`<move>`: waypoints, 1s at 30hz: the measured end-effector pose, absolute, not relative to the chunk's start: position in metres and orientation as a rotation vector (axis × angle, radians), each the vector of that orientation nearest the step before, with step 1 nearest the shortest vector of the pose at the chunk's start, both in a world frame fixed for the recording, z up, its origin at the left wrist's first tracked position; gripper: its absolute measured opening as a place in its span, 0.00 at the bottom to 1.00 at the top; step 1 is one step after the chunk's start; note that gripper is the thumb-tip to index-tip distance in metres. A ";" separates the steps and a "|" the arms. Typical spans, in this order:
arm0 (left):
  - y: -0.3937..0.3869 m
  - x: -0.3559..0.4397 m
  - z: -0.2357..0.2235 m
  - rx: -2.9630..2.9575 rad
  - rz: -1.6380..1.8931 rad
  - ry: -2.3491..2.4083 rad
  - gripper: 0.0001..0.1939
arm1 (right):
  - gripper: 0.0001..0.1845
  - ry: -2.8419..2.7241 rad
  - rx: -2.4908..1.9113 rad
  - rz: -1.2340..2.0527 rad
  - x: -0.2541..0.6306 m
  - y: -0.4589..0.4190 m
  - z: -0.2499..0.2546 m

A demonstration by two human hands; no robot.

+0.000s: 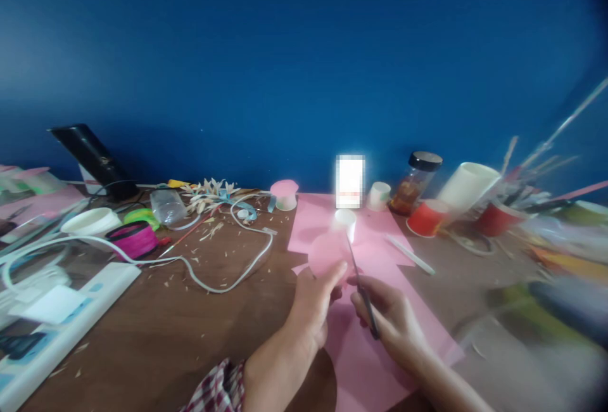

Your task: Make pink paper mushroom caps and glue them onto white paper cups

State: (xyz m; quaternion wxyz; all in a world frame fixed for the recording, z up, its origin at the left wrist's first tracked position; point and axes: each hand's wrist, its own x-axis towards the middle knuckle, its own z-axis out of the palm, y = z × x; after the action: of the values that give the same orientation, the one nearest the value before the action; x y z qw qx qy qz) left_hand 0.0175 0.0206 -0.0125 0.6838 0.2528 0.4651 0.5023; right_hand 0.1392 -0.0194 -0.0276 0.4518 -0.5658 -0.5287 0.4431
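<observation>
My left hand [316, 304] pinches a rounded piece of pink paper [327, 252], its thumb lying on top. In my right hand [387, 310] is a pair of scissors [365, 301] with dark handles, the blades pointing away from me along the paper's right edge. Whether the blades are apart, I cannot tell. Under both hands lie larger pink sheets [370, 348] on the brown table. A white paper cup [346, 222] stands just beyond the cut piece, partly hidden by it.
A lit, pixelated phone-like screen [350, 180] stands at the back. Left are a pink-topped cup [284, 195], a white cable [209, 286] and a power strip [71, 336]. To the right stand a dark-lidded jar [418, 180], red cups [426, 218] and a white pen [411, 253].
</observation>
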 end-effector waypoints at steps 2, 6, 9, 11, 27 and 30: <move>0.020 0.018 -0.010 0.543 1.130 1.051 0.14 | 0.26 -1.309 -1.387 1.091 0.139 -0.020 -0.028; 0.020 0.019 -0.007 0.514 1.114 1.060 0.14 | 0.25 -1.315 -1.378 1.087 0.139 -0.020 -0.029; 0.020 0.020 -0.007 0.519 1.119 1.059 0.14 | 0.24 -1.326 -1.376 1.078 0.139 -0.020 -0.029; 0.020 0.019 -0.008 0.525 1.118 1.050 0.13 | 0.24 -1.314 -1.378 1.084 0.139 -0.020 -0.029; 0.021 0.017 -0.006 0.540 1.110 1.094 0.13 | 0.25 -1.300 -1.404 1.094 0.140 -0.019 -0.032; 0.022 0.017 -0.005 0.546 1.103 1.098 0.13 | 0.24 -1.297 -1.402 1.094 0.140 -0.019 -0.032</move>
State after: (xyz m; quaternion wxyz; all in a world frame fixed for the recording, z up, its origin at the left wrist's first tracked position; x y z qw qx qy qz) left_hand 0.0173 0.0218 -0.0053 0.6789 0.2432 0.4887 0.4910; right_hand 0.1399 -0.0186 -0.0319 0.4531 -0.5678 -0.5254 0.4430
